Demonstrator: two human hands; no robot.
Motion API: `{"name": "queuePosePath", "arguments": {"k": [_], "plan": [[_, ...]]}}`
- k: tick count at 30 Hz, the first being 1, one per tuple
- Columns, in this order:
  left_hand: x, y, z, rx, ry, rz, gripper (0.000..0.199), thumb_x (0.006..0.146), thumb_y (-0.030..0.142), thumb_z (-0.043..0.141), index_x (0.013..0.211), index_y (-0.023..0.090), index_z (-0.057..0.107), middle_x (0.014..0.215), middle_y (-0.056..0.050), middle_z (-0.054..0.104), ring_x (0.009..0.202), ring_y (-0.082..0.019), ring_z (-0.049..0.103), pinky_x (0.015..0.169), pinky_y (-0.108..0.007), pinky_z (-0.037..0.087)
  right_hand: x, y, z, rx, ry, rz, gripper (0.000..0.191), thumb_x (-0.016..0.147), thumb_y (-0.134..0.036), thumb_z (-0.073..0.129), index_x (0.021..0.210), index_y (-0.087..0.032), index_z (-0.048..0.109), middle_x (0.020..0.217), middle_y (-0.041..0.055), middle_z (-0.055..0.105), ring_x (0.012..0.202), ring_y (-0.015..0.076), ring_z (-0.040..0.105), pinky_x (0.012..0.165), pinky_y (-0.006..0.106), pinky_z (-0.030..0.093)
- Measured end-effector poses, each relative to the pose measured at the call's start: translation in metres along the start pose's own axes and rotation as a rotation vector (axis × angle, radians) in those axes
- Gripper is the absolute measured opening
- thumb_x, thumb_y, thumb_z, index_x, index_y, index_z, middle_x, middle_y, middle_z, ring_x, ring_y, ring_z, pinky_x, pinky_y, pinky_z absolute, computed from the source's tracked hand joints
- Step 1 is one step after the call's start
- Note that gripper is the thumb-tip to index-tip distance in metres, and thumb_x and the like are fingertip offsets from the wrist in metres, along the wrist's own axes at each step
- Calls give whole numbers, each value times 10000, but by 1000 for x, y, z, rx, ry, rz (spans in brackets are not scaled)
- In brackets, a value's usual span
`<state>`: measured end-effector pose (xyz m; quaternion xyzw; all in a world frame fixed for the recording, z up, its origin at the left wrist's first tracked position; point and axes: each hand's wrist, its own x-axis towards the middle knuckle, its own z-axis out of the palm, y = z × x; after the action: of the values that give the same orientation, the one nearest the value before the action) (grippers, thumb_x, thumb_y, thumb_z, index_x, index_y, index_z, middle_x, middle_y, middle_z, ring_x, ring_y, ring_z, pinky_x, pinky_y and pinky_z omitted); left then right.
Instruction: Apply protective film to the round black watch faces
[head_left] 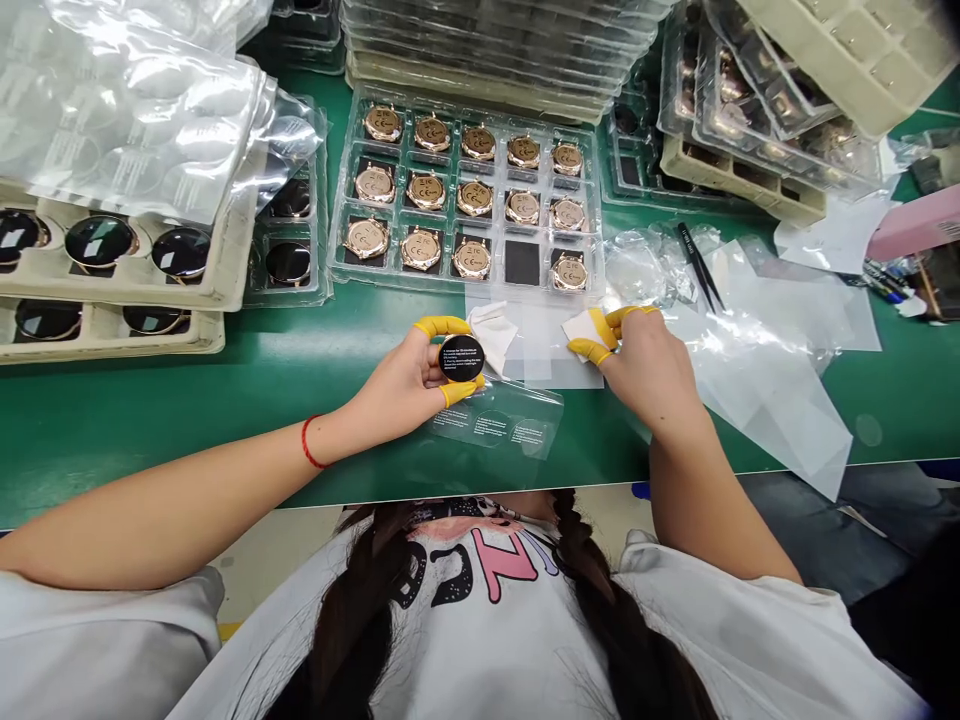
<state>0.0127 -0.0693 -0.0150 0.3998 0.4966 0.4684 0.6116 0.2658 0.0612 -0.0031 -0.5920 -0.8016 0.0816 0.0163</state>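
Note:
My left hand (420,375), with yellow finger cots, grips a round watch (461,359) by its edge; white print shows on its black face. A crumpled white cloth (493,338) lies just right of the watch. Below it is a clear film sheet (499,425) with printed round labels. My right hand (637,360), also in yellow finger cots, pinches a small white piece (585,328) above white paper. Beyond both hands sits a clear tray (465,278) of watch cases, backs up, with one compartment in the front row holding no watch.
Trays of dark-faced watches (101,242) stand stacked at the left under plastic film. Stacked clear trays (495,50) rise at the back, more trays (750,180) at the back right. Black tweezers (699,268) lie on plastic sheets (780,370) at the right.

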Motion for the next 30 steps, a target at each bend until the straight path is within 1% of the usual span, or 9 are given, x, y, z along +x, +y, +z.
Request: {"name": "queuePosePath", "arguments": {"k": [3, 5, 8, 10, 13, 16, 20, 26, 30], "plan": [[0, 0, 1, 5, -1, 1, 490, 779, 154, 718, 1158, 208, 413, 924, 0, 649, 855, -137, 712, 813, -296, 580, -7, -12, -8, 192, 10, -23, 222, 835, -404, 607, 884, -198, 540, 890, 79, 591, 729, 222, 553, 672, 394, 451], [0, -1, 1, 11, 2, 10, 488, 777, 155, 718, 1155, 210, 414, 928, 4, 648, 855, -131, 710, 812, -287, 578, -16, -28, -13, 386, 69, -84, 178, 873, -380, 562, 943, -219, 532, 935, 68, 613, 790, 223, 580, 702, 382, 458], [0, -1, 2, 12, 6, 28, 479, 772, 144, 719, 1137, 212, 415, 938, 10, 649, 854, -114, 705, 805, -259, 571, -28, -59, -18, 648, 85, -263, 179, 906, -377, 539, 1021, -239, 543, 981, 49, 641, 814, 194, 594, 700, 339, 459], [0, 0, 3, 9, 3, 30, 475, 774, 139, 713, 1130, 210, 407, 946, 6, 656, 855, -111, 705, 801, -251, 568, -33, -79, -18, 720, 47, -389, 150, 910, -370, 550, 973, -236, 570, 937, 40, 654, 801, 180, 591, 698, 326, 455], [0, 1, 3, 27, 2, 39, 470, 777, 148, 708, 1125, 209, 399, 915, 9, 661, 824, -116, 703, 756, -244, 568, -34, -96, -13, 729, 63, -518, 118, 910, -344, 550, 900, -232, 585, 887, 38, 656, 842, 185, 585, 758, 343, 459], [-1, 0, 3, 67, 16, 69, 470, 768, 166, 721, 1118, 211, 411, 863, 23, 646, 769, -106, 686, 683, -215, 553, -34, -100, -5, 714, 116, -581, 105, 907, -324, 546, 913, -234, 600, 1002, 63, 663, 961, 208, 581, 861, 394, 457], [-3, -3, 3, 86, 39, 83, 457, 781, 199, 717, 1134, 211, 428, 900, 9, 643, 777, -102, 675, 682, -211, 543, -40, -98, 5, 669, 143, -583, 112, 910, -310, 548, 970, -246, 618, 1180, 87, 648, 1140, 237, 557, 975, 451, 424], [-3, -4, 3, 28, 35, 72, 445, 785, 174, 705, 1124, 206, 419, 946, -4, 647, 841, -104, 681, 748, -217, 553, -48, -97, 13, 548, 246, -663, 107, 907, -271, 550, 992, -256, 614, 1136, 61, 705, 1182, 240, 570, 1082, 498, 304], [-3, -5, 3, 18, 21, 81, 439, 795, 170, 695, 1131, 211, 415, 964, -5, 647, 866, -104, 685, 772, -220, 556, -48, -97, 11, 525, 218, -643, 104, 905, -304, 552, 961, -278, 636, 1163, 36, 704, 1214, 247, 562, 1115, 517, 255]]}}
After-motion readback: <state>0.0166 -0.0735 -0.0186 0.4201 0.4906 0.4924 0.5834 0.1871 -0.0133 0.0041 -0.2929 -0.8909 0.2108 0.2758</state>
